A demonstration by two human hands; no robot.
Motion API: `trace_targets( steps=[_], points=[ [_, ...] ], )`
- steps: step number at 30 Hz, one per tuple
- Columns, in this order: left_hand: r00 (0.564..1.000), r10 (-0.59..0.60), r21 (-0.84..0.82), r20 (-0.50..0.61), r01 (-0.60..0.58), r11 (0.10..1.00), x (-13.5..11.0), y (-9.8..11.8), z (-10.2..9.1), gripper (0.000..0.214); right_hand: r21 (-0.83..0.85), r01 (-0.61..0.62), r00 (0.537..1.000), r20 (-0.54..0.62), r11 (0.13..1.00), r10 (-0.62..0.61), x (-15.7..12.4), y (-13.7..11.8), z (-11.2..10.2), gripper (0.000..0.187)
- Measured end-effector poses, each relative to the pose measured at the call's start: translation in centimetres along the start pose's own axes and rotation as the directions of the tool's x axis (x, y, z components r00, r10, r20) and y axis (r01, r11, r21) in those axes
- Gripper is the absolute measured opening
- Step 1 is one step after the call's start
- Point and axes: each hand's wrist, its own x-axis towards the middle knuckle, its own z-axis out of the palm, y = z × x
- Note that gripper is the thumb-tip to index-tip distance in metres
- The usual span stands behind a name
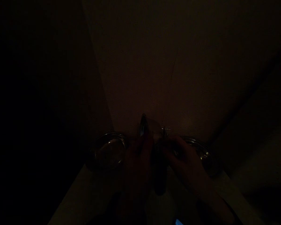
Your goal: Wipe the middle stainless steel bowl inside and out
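Note:
The picture is very dark, so little detail shows. My left hand (139, 156) is in the middle, its fingers bent and closed at a small dark oval piece with a shiny rim (143, 125). My right hand (186, 157) reaches in from the lower right. Its thumb and fingers come together at a small dark item with a thin bright bar (166, 128) near its top. Between the hands stands or hangs a dark, rounded long object (160, 179), of a kind I cannot make out.
A shiny round metal dish (124, 142) sits left of my hands, and a similar dish (196, 142) lies partly behind my right hand. They are on a pale surface (72, 193) with slanting side edges. A plain wall (140, 78) rises behind. A small blue glow (178, 222) shows at the bottom.

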Motion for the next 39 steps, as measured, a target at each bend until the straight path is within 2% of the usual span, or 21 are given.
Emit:
trace_targets(
  steps=[3, 5, 13, 16, 19, 22, 25, 29, 31, 35, 39],
  points=[
    [0.998, 0.011, -0.077, 0.056, -0.006, 0.997, -0.4, -0.1, 0.4, 0.023, 0.043, -0.036, 0.998, -0.05, 0.998, 0.038, 0.2, -0.2, 0.2, 0.016],
    [0.999, 0.001, -0.093, 0.045, 0.003, 0.996, -0.6, -0.3, 0.6, 0.02, 0.072, -0.047, 0.996, -0.072, 0.996, 0.052, 0.3, -0.2, 0.1, 0.017],
    [0.997, -0.011, -0.106, 0.079, 0.019, 0.994, -0.3, -1.0, 0.3, 0.021, 0.05, -0.032, 0.999, 0.012, 0.998, 0.032, 0.7, 0.1, -0.7, 0.013],
    [0.994, -0.003, -0.104, 0.105, 0.014, 0.995, -0.2, -1.4, 0.4, 0.02, 0.041, -0.075, 0.997, -0.022, 0.996, 0.076, 0.8, 0.1, -0.6, 0.016],
    [0.997, -0.006, -0.097, 0.071, 0.013, 0.995, -0.2, -1.6, 0.5, 0.02, 0.017, -0.074, 0.996, -0.056, 0.997, 0.074, 0.7, 0.1, -0.6, 0.018],
    [0.998, -0.023, -0.072, 0.052, 0.027, 0.997, -0.1, -1.5, 0.3, 0.019, -0.023, -0.045, 0.999, -0.004, 0.999, 0.045, 0.5, 0.0, -1.0, 0.013],
    [0.998, 0.031, -0.037, 0.061, -0.029, 0.999, -0.2, -1.5, 0.1, 0.02, -0.039, -0.061, 0.997, 0.042, 0.997, 0.063, 0.3, -0.3, -1.0, 0.013],
    [0.991, 0.132, 0.009, -0.015, -0.131, 0.991, -0.5, -2.5, 0.0, 0.026, -0.051, -0.068, 0.995, -0.082, 0.996, 0.063, 0.6, -0.5, -0.7, 0.016],
    [0.991, 0.131, 0.047, -0.031, -0.13, 0.99, -0.6, -2.9, 0.1, 0.029, -0.033, -0.053, 0.994, -0.096, 0.998, 0.049, 0.5, -0.4, -0.6, 0.015],
    [0.991, 0.11, 0.089, -0.072, -0.104, 0.991, -0.4, -2.9, 0.0, 0.035, 0.0, -0.057, 0.998, -0.017, 0.998, 0.057, 0.0, 0.0, -0.8, 0.013],
    [0.995, 0.094, 0.06, -0.017, -0.093, 0.994, -0.2, -2.5, -0.1, 0.033, -0.018, -0.062, 0.997, -0.037, 0.998, 0.061, -0.1, -0.4, -0.8, 0.014]
  ],
)
